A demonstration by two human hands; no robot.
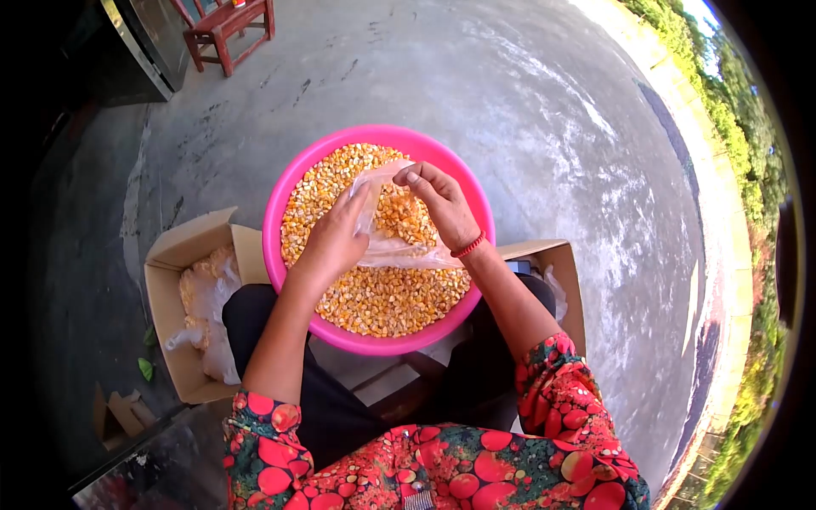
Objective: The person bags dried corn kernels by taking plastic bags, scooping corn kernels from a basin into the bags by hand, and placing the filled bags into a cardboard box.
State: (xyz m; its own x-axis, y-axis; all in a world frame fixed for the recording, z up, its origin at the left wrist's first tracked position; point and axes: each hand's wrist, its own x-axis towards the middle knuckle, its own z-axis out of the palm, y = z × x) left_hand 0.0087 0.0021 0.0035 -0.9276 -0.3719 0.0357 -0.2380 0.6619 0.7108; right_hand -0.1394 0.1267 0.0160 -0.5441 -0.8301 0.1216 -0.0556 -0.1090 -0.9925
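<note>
Through the head camera I have the pink basin (374, 344) on view, filled with yellow corn kernels (387, 302). Clear plastic bag (404, 255): over the basin, its mouth spread and facing up toward my view; more kernels show through the opening. I cannot tell how many of these lie inside the bag.

Hands apart, one at each side of the bag. Right hand (442, 204): thumb and fingers clamped on the far edge of the film; red bead bracelet (467, 246) at the wrist. Left hand (337, 238): against the film on the other side; fingertips partly covered, so I cannot tell whether they are closed on it.

Surroundings, relative to the basin: left and just beside, an open cardboard box (166, 336) with filled plastic bags (211, 310) in it. Right and near, a second box (575, 319), also holding plastic. Beyond and to the left, well apart, a red wooden chair (223, 32) on the grey floor (544, 161).
</note>
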